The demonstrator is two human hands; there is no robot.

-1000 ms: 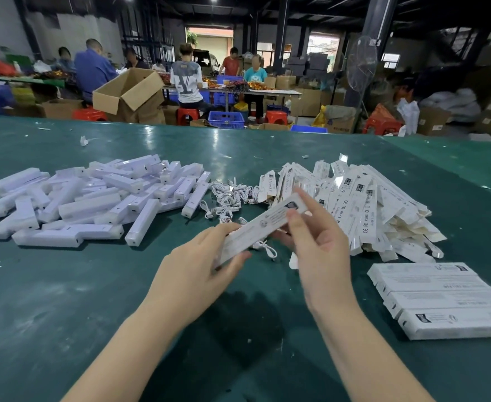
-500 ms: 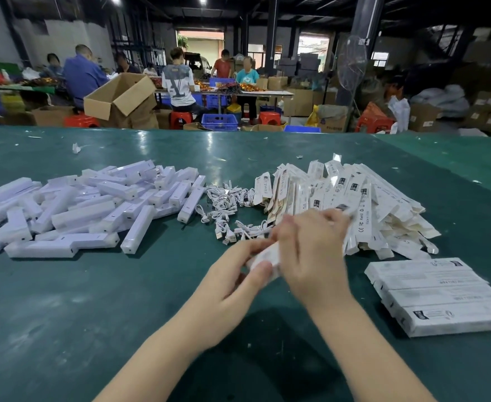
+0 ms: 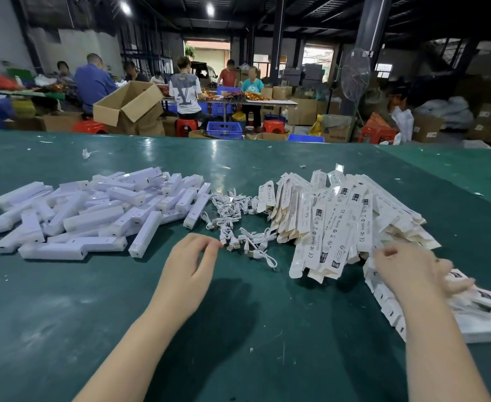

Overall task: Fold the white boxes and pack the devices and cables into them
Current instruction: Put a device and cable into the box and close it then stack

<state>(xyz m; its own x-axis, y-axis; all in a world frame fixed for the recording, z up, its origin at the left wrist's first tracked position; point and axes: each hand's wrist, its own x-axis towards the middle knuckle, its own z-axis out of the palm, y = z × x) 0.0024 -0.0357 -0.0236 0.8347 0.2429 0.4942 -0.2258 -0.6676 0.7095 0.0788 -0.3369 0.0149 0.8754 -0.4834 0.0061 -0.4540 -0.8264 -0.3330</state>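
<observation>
The left hand (image 3: 190, 266) hovers over the dark green desk (image 3: 64, 314), its fingers loosely curled with thumb and fingertips drawn close together near the plug end of a thin white cable; whether it is pinching that plug or holding nothing I cannot tell. The right hand (image 3: 412, 271) is motion-blurred at the near right, reaching over the stack of folded white boxes with small dark printed labels (image 3: 476, 320); its fingers look spread and touch the topmost box, though the blur hides whether they grip it.

Just beyond the left hand's fingertips lies the tangle of short white cables (image 3: 238, 219), in the middle of the desk. To the right of the cables, and just beyond the right hand, sits the fanned heap of flat, unfolded white card box sleeves with black printing (image 3: 337, 221), their kraft-brown inner faces showing along some edges. To the left of the cables, well apart from both hands, spreads the loose pile of long white rectangular plastic devices (image 3: 87, 213).

Small white scraps dot the desk surface. Past its far edge stands an open brown cardboard carton (image 3: 128, 107), with red plastic stools (image 3: 186, 124), blue plastic crates (image 3: 224, 129) and several seated and standing people at other tables. A standing fan (image 3: 354, 74) rises at the far right beside stacked cartons.
</observation>
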